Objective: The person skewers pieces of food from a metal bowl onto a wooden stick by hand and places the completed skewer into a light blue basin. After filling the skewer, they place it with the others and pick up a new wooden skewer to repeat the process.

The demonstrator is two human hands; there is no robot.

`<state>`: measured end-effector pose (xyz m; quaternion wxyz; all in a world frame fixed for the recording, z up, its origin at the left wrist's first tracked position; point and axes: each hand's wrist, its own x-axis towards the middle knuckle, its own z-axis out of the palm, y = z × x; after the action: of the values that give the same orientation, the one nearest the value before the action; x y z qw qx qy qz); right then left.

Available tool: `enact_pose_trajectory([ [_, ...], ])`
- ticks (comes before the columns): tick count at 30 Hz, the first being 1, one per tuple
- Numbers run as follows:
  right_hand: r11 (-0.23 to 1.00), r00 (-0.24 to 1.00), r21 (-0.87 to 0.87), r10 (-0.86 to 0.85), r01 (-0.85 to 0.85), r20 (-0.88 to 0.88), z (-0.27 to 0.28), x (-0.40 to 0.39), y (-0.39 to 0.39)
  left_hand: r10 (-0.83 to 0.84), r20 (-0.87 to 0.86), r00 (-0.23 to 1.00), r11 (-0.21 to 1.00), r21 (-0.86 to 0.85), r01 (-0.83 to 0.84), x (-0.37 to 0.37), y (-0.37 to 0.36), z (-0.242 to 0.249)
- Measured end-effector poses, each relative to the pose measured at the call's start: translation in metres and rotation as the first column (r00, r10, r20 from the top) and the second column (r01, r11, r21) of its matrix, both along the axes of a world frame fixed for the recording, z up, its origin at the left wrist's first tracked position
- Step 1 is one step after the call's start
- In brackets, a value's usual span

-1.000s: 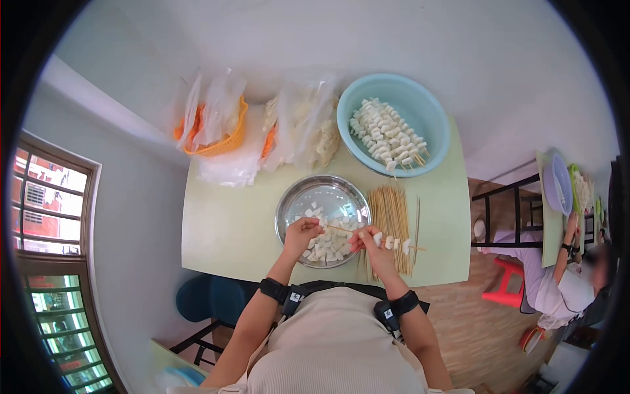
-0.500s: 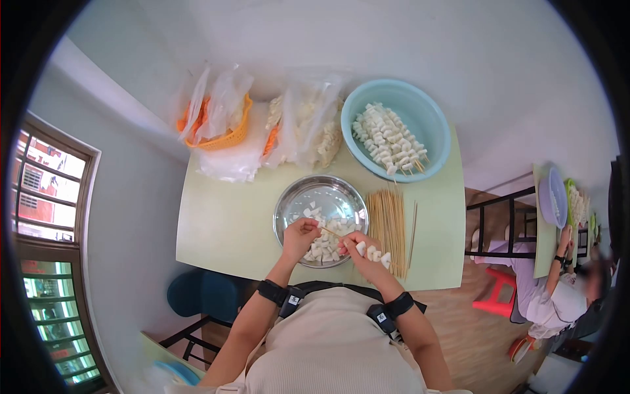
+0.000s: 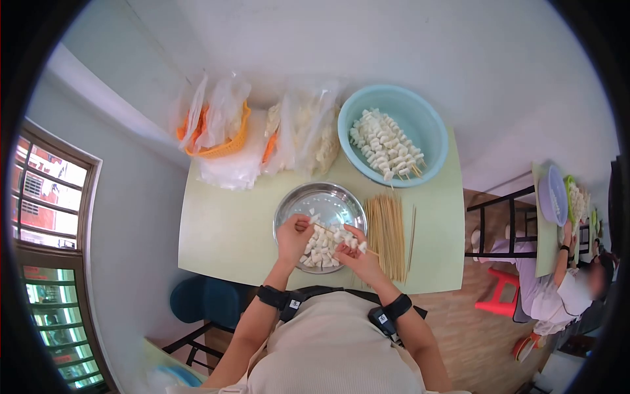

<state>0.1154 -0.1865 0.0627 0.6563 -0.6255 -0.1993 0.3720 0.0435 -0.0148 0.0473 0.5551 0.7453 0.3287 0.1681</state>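
Observation:
My left hand [image 3: 294, 240] is over the left side of a round steel bowl [image 3: 287, 200], its fingers pinched at the left end of a thin bamboo skewer [image 3: 324, 228]. My right hand [image 3: 357, 257] is closed around white chunks [image 3: 362, 247] threaded on that skewer, which slants down to the right and pokes out past the hand. Loose white cut chunks [image 3: 320, 255] lie in the bowl below both hands. Whether the left fingertips also hold a chunk is hard to make out. Right of the bowl lies a bundle of bare skewers [image 3: 386, 233].
A light blue basin [image 3: 430, 118] with filled white skewers stands at the back right. A yellow basket [image 3: 230, 146] and plastic bags [image 3: 305, 131] sit at the back left. Another person [image 3: 564, 289] works at a table on the far right, near a red stool [image 3: 499, 292].
My right hand has tilted, so the white chunks now sit between its fingers above the bowl instead of beside its wrist. My left hand has shifted slightly left. The view moved a little.

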Motion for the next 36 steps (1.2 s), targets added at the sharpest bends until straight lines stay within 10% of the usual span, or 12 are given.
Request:
enact_pose_trajectory([
  [7,0.998,0.946,0.01,-0.051,0.058,-0.32,0.001,0.014,-0.004,0.195,0.016,0.981,0.979,0.055,-0.195,-0.012,0.012,-0.006],
  [31,0.995,0.968,-0.066,-0.084,0.07,-0.238,0.0,0.005,-0.004,-0.068,0.004,0.998,0.995,-0.068,0.068,-0.012,-0.015,0.013],
  [34,0.99,0.932,-0.072,-0.137,0.119,-0.337,-0.003,0.007,-0.01,-0.103,0.022,0.994,0.994,-0.043,0.104,-0.013,-0.014,0.019],
  [36,0.986,0.912,-0.088,-0.162,0.139,-0.377,-0.013,0.01,-0.017,-0.192,0.039,0.981,0.949,0.261,0.175,-0.017,-0.009,0.022],
])
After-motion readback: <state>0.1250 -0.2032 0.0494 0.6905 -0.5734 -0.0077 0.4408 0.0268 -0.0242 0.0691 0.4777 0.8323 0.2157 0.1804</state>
